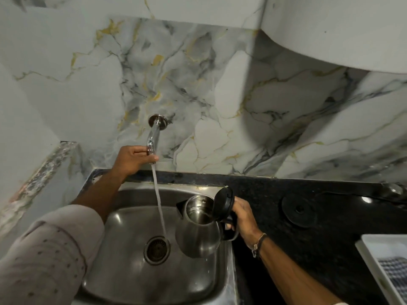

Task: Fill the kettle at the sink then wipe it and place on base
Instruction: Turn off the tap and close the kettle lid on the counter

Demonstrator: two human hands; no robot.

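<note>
Pale left sleeve (44, 249) dotted with small dark spots; thin dark band (261, 239) on the right wrist

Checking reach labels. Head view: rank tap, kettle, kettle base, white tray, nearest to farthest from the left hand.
1. tap: at the wall, gripped by the left hand.
2. kettle: over the sink, in the right hand.
3. kettle base: on the counter, right of the sink.
4. white tray: far right edge.

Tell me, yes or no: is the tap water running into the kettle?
No. The water stream falls left of the kettle, straight onto the sink drain.
</note>
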